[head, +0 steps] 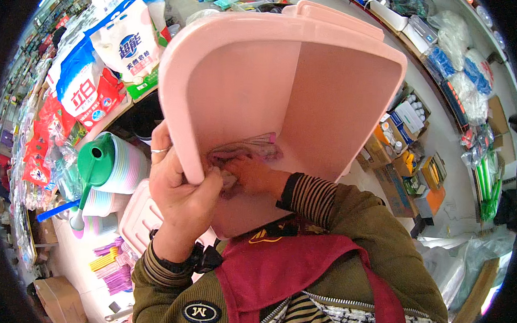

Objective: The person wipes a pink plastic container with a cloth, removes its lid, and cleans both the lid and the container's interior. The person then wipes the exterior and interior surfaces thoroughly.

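A large pink plastic storage bin [244, 87] stands tilted before me, its opening towards me. My left hand [184, 184] grips the bin's rim at the lower left, with a ring on one finger; its thumb reaches inside, against a bunched cloth. My right hand [251, 174] is inside the bin, its fingers closed on the crumpled greyish-pink cloth [263, 146], which lies against the inner wall. The fingertips of my right hand are partly hidden in the folds. A pink lid with ridges [146, 213] lies below my left wrist.
At left stand a green watering can [98, 159], stacked pastel buckets [130, 164] and bags of washing powder [127, 47]. Purple and yellow hangers [113, 267] and a cardboard box [62, 300] lie on the floor. Open cartons [391, 184] and a loaded shelf [439, 74] are at right.
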